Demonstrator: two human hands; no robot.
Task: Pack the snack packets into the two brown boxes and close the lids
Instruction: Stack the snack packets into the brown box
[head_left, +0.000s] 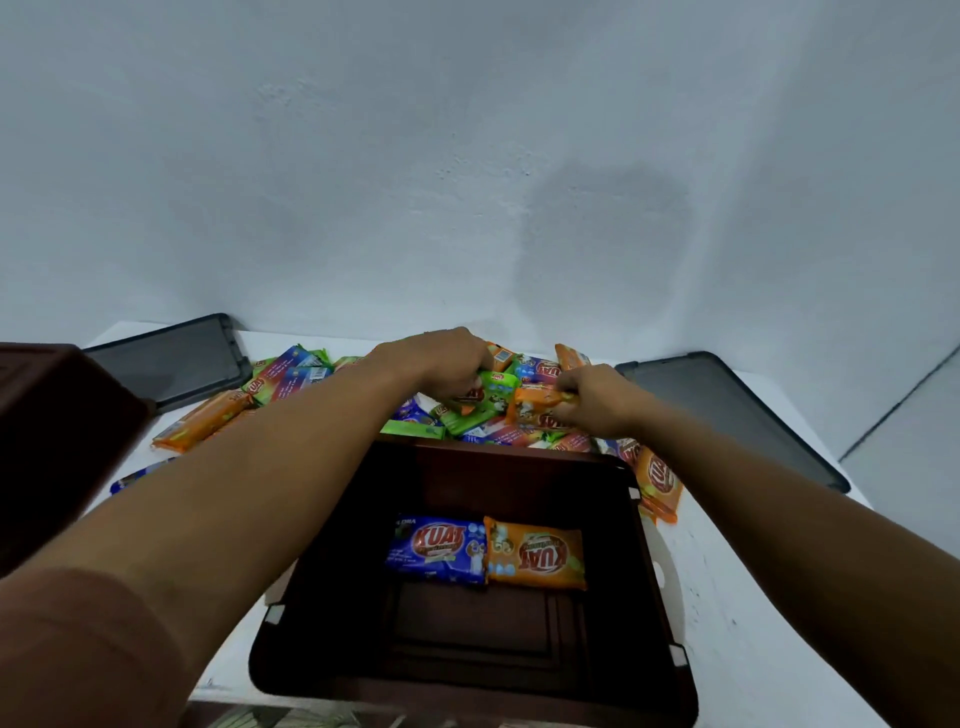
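"Nearest, that open dark-brown plastic box (467, 623): what's inside?"

"One blue foil snack packet (439, 550) and one orange foil packet (537, 553), touching."

"And the hands?"

"Just past its far rim, in the heap (291, 374) on the white table (727, 597). The left hand (447, 364) grips a green foil packet (483, 405); the right hand (597, 400) pinches a second orange packet (535, 402), lying crosswise."
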